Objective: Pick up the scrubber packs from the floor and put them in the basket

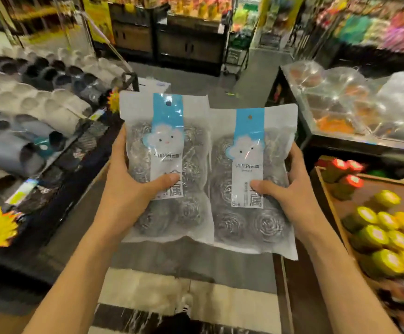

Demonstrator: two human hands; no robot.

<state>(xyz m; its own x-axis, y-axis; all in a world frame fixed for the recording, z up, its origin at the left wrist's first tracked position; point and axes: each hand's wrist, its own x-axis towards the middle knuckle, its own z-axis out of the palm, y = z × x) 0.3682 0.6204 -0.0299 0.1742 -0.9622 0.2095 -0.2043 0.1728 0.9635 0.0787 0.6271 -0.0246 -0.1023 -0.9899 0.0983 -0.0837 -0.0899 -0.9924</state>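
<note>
The left hand (pixel 126 189) is holding one scrubber pack (pixel 164 165) in a tight grip. The right hand (pixel 292 191) is holding another scrubber pack (pixel 251 179) just beside it.

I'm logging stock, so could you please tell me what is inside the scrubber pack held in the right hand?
Inside the right scrubber pack, silvery steel-wool scrubbers show through the clear plastic. The label strip and the right hand cover part of them, so a full count isn't visible.

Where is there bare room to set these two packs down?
Bare grey floor lies below the packs, between the slipper rack and the wooden crate. The crate has a bare patch behind its yellow-capped bottles. The rack and the bagged-goods table are crowded.
</note>
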